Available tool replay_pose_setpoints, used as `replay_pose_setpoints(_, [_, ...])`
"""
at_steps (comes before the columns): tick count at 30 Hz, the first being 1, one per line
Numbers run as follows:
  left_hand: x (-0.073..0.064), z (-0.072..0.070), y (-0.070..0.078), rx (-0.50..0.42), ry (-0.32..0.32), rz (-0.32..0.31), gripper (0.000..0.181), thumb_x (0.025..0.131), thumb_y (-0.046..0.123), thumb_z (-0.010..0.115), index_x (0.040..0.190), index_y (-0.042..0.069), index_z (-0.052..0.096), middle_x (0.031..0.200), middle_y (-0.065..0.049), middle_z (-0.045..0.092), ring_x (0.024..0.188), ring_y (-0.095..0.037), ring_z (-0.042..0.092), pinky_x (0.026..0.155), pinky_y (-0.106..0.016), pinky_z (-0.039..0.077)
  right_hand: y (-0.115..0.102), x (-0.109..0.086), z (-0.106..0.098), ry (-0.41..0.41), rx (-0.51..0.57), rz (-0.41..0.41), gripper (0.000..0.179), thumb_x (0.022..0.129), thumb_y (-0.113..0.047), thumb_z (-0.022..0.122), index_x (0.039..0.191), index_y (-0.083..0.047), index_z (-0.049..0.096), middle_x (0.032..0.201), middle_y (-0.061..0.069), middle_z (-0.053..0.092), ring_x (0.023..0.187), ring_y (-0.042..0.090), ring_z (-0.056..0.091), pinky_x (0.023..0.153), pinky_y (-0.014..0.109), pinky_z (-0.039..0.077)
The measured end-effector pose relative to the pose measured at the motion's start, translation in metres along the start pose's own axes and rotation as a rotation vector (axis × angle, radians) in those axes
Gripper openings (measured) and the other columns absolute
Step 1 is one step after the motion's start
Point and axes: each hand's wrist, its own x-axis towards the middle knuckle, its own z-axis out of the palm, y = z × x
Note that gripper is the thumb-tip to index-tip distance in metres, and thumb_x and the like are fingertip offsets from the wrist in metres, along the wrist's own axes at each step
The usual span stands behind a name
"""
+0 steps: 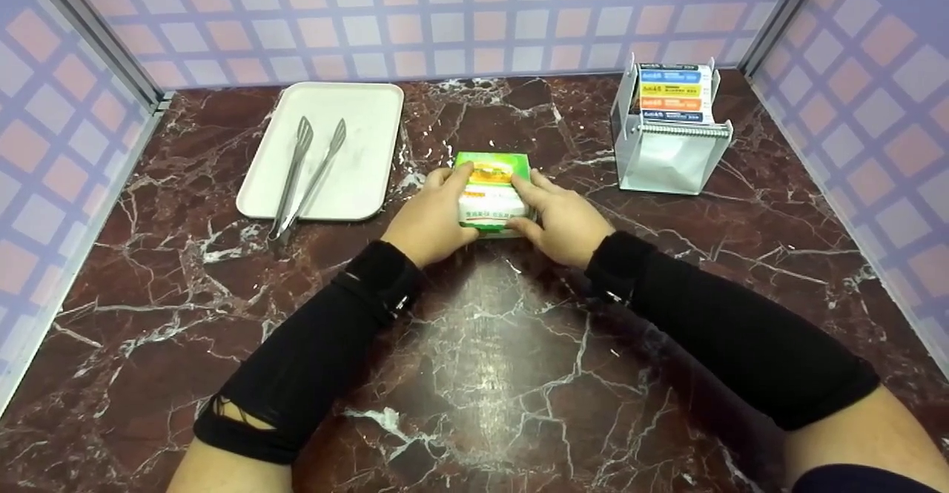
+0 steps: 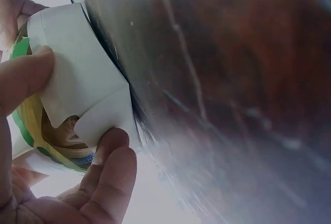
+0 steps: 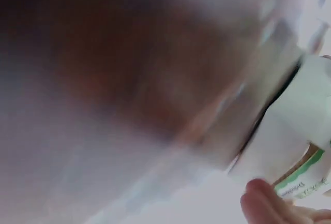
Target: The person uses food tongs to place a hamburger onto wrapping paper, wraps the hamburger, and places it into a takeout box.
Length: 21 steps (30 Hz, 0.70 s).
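Observation:
In the head view, a green-and-white carton [image 1: 485, 200] with an orange-yellow picture on top sits on the table between the two hands. My left hand [image 1: 426, 219] grips its left side, and from the right my right hand [image 1: 567, 222] holds it with fingertips on the top and near edge. The left wrist view shows white end flaps [image 2: 72, 63] partly folded over an opening, with something brownish inside that is hard to make out. Left fingers [image 2: 114, 167] touch a flap. A white flap [image 3: 289, 125] and right fingertips [image 3: 258, 198] appear in the right wrist view.
To the left lies a cream tray [image 1: 356, 182] with metal tongs [image 1: 296, 174] on it, their joined end over the near rim. At the right stands a clear-fronted holder [image 1: 671, 156] with several coloured, printed packets [image 1: 671, 93]. Patterned panels enclose the dark marbled table [image 1: 474, 374].

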Motion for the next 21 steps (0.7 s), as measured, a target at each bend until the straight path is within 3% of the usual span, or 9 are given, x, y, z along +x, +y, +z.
replay_pose_setpoints(4, [0.000,0.001,0.000,-0.011,-0.009,-0.005,0.109,0.086,0.039,0.086,0.170,0.018,0.020,0.166,-0.022,0.034,0.126,-0.037,0.063,0.108,-0.050,0.055,-0.004,0.002,0.003,-0.019,0.015,0.029,0.092,0.097,-0.049,0.073,0.167,-0.011,0.028,0.171,0.030,0.022,0.155,0.047,0.033,0.127,0.057,0.032])
replay_pose_setpoints(7, [0.001,0.003,0.001,-0.019,-0.009,-0.006,0.113,0.084,0.041,0.088,0.170,0.017,0.019,0.165,-0.022,0.034,0.125,-0.037,0.063,0.107,-0.049,0.055,-0.007,0.006,0.004,-0.008,0.028,0.048,0.091,0.094,-0.045,0.077,0.164,-0.009,0.032,0.172,0.030,0.020,0.154,0.047,0.035,0.126,0.058,0.034])
replay_pose_setpoints(11, [0.001,0.004,0.001,-0.019,-0.010,-0.012,0.114,0.083,0.039,0.089,0.170,0.016,0.018,0.166,-0.022,0.034,0.125,-0.036,0.063,0.108,-0.049,0.055,-0.009,0.010,0.005,0.010,-0.006,0.031,0.081,0.097,-0.039,0.075,0.160,-0.004,0.036,0.170,0.033,0.021,0.149,0.051,0.042,0.124,0.057,0.038])
replay_pose_setpoints(21, [0.001,0.003,0.000,0.014,0.009,-0.005,0.107,0.086,0.038,0.087,0.169,0.017,0.021,0.164,-0.023,0.037,0.131,-0.038,0.061,0.112,-0.050,0.052,-0.010,0.010,0.006,-0.013,-0.080,-0.012,0.077,0.104,-0.034,0.065,0.161,0.003,0.029,0.171,0.034,0.014,0.150,0.049,0.040,0.122,0.053,0.041])
